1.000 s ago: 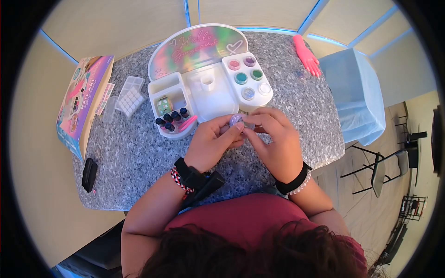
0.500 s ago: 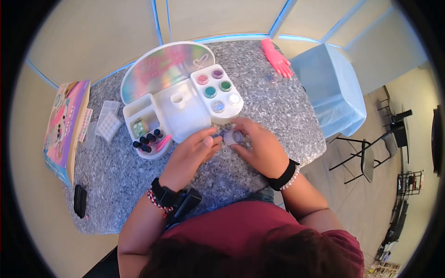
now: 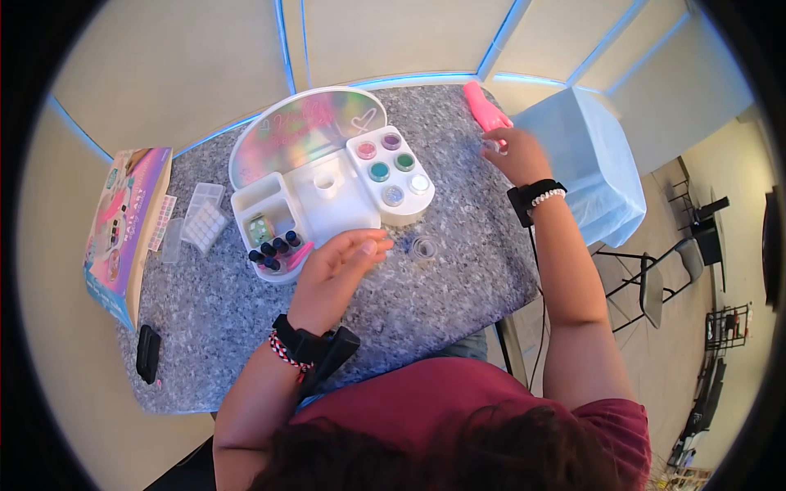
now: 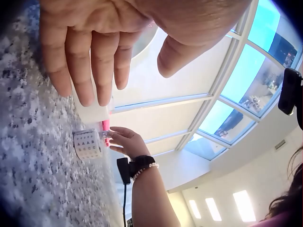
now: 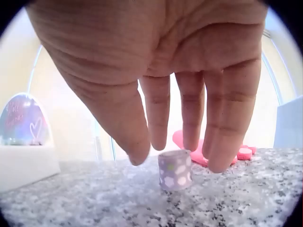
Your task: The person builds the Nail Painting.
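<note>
My left hand (image 3: 336,274) hovers over the table's middle, fingers loosely extended and holding nothing. Just to its right stands a small clear sticker roll (image 3: 424,247); the left wrist view shows printed letters on this roll (image 4: 87,144). My right hand (image 3: 524,155) reaches out to the far right of the table. Below its spread thumb and straight fingers, a second small roll (image 5: 175,170) with whitish patches stands upright on the granite-look surface. Behind that roll lies a pink practice hand (image 3: 485,106), partly covered by my fingers in the right wrist view.
A white nail-art station (image 3: 295,192) holds several glitter pots (image 3: 379,171) and dark-capped bottles (image 3: 271,263). To the left are a nail art box (image 3: 123,233), clear plastic cases (image 3: 203,225) and a black case (image 3: 148,353). A blue-covered block (image 3: 581,164) stands beyond the right edge.
My right hand has let go of the clear roll, leaving it on the table, and has moved far right toward the pink practice hand. The left hand has drawn slightly back from the roll.
</note>
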The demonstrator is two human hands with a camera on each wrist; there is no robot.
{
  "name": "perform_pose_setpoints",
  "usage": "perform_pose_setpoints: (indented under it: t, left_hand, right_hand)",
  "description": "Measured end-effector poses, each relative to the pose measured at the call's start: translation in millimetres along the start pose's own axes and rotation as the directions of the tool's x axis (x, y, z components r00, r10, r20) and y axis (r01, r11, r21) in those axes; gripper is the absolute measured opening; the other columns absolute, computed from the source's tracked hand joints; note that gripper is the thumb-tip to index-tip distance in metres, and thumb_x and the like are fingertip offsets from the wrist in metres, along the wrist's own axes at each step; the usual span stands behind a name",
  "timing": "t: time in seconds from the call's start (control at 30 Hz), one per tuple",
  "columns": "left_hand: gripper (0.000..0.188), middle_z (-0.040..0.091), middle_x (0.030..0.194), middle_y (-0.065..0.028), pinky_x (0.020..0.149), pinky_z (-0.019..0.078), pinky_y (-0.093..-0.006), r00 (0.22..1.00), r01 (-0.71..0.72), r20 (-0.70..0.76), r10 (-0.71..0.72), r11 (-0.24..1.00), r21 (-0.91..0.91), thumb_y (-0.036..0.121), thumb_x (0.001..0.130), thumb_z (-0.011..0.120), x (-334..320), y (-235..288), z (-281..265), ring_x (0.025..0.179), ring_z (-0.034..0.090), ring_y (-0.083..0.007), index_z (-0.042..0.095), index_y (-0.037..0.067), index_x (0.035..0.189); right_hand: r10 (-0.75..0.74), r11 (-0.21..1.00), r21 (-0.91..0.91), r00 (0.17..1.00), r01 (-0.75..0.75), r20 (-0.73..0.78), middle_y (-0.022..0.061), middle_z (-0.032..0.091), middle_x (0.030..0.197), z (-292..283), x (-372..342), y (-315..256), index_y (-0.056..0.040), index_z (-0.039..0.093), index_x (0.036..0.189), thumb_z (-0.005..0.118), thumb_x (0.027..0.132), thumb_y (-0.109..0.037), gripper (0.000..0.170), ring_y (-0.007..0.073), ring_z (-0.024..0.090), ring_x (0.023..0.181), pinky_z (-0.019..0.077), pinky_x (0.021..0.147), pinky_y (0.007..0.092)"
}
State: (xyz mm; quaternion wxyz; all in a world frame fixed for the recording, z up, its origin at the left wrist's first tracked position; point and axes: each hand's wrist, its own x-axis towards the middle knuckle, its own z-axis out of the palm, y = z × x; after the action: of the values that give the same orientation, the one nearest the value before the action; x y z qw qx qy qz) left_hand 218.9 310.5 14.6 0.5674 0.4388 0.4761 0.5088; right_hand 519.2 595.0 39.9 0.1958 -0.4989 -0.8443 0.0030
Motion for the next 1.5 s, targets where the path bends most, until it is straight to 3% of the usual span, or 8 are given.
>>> perform_pose_setpoints:
  t: [0.13, 0.17, 0.27, 0.33, 0.77, 1.2, 1.37, 1.5]
  left_hand:
    - [0.042, 0.070, 0.144, -0.0217, 0.115, 0.0530, -0.0423, 1.000, -0.014, -0.007, 0.014, 0.999, -0.039, 0.027, 0.118, 0.055, 1.0, -0.1, -3.1, 0.132, 0.069, -0.0266, 0.062, -0.002, 0.147]
    - [0.041, 0.071, 0.143, -0.0214, 0.114, 0.0534, -0.0417, 0.997, -0.083, 0.000, 0.083, 0.995, -0.046, 0.026, 0.117, 0.057, 0.9, 0.4, -2.3, 0.132, 0.068, -0.0264, 0.062, -0.002, 0.147]
    - [0.041, 0.072, 0.141, -0.0195, 0.112, 0.0540, -0.0409, 0.987, -0.161, 0.022, 0.162, 0.986, -0.052, 0.023, 0.115, 0.061, 0.1, 5.9, -0.9, 0.133, 0.068, -0.0253, 0.061, -0.001, 0.148]
    - [0.042, 0.072, 0.141, -0.0180, 0.111, 0.0543, -0.0407, 0.985, -0.166, 0.034, 0.168, 0.985, -0.045, 0.022, 0.114, 0.063, -3.6, 6.2, 0.6, 0.133, 0.067, -0.0243, 0.061, -0.001, 0.149]
    - [0.038, 0.074, 0.134, -0.0113, 0.110, 0.0552, -0.0358, 0.956, -0.048, 0.250, 0.152, 0.924, -0.378, 0.022, 0.112, 0.069, -3.8, -2.2, -15.7, 0.128, 0.070, -0.0178, 0.063, 0.001, 0.144]
    - [0.031, 0.077, 0.122, -0.0049, 0.100, 0.0557, -0.0300, 0.933, 0.072, 0.358, 0.046, 0.948, -0.310, 0.015, 0.107, 0.075, -4.2, 4.1, -15.8, 0.113, 0.071, -0.0122, 0.071, 0.000, 0.133]
    - [0.031, 0.078, 0.120, -0.0051, 0.099, 0.0559, -0.0294, 0.946, 0.078, 0.324, 0.028, 0.948, -0.309, 0.016, 0.105, 0.077, -4.5, 7.4, -18.3, 0.111, 0.071, -0.0116, 0.074, 0.000, 0.131]
    - [0.046, 0.077, 0.122, -0.0082, 0.097, 0.0563, -0.0326, 0.973, 0.030, 0.229, 0.027, 0.970, -0.241, 0.035, 0.102, 0.080, -6.4, 5.1, -18.2, 0.111, 0.072, -0.0146, 0.073, -0.001, 0.130]
  right_hand:
    - [0.056, 0.987, 0.141, 0.984, -0.080, 0.168, 0.0132, 0.081, 0.113, -11.1, -7.1, -30.1, -0.0073, 0.077, 0.119, 0.076, 0.095, -0.012, 0.025, 0.0319, 0.078, 0.095, 0.0611, 0.089, 0.0413]
    - [0.004, 0.918, 0.391, 0.991, -0.056, 0.133, 0.0108, 0.080, 0.113, -22.0, -19.5, -51.8, -0.0050, 0.075, 0.119, 0.074, 0.096, -0.008, 0.023, 0.0267, 0.077, 0.095, 0.0610, 0.088, 0.0384]
    - [-0.150, 0.382, 0.908, 0.958, -0.172, 0.245, 0.0040, 0.075, 0.118, -55.8, -62.5, -120.3, -0.0009, 0.070, 0.122, 0.074, 0.097, 0.001, 0.025, 0.0131, 0.072, 0.102, 0.0592, 0.088, 0.0310]
    - [-0.263, 0.161, 0.966, 0.935, -0.202, 0.239, 0.0045, 0.073, 0.123, -56.5, -90.9, -154.9, -0.0024, 0.068, 0.128, 0.079, 0.095, 0.001, 0.035, 0.0127, 0.068, 0.110, 0.0562, 0.093, 0.0307]
    - [-0.411, 0.504, 0.794, 0.903, 0.340, -0.125, 0.0055, 0.078, 0.114, -47.8, -114.4, -187.2, -0.0091, 0.077, 0.126, 0.088, 0.083, -0.003, 0.045, 0.0236, 0.069, 0.108, 0.0501, 0.097, 0.0356]
    - [-0.448, 0.502, 0.844, 0.892, 0.190, 0.066, 0.0074, 0.079, 0.106, -53.8, -115.1, -178.1, -0.0087, 0.083, 0.109, 0.086, 0.091, -0.009, 0.018, 0.0273, 0.071, 0.103, 0.0535, 0.095, 0.0396]
    - [-0.258, 0.548, 0.813, 0.964, 0.196, -0.058, 0.0076, 0.078, 0.105, -58.1, -121.6, -184.4, -0.0075, 0.081, 0.100, 0.084, 0.091, -0.007, 0.010, 0.0280, 0.071, 0.101, 0.0524, 0.096, 0.0401]
    - [-0.385, 0.539, 0.782, 0.917, 0.313, -0.102, 0.0065, 0.078, 0.110, -58.7, -120.9, -181.0, -0.0110, 0.082, 0.101, 0.087, 0.086, -0.009, 0.016, 0.0288, 0.070, 0.105, 0.0519, 0.097, 0.0404]
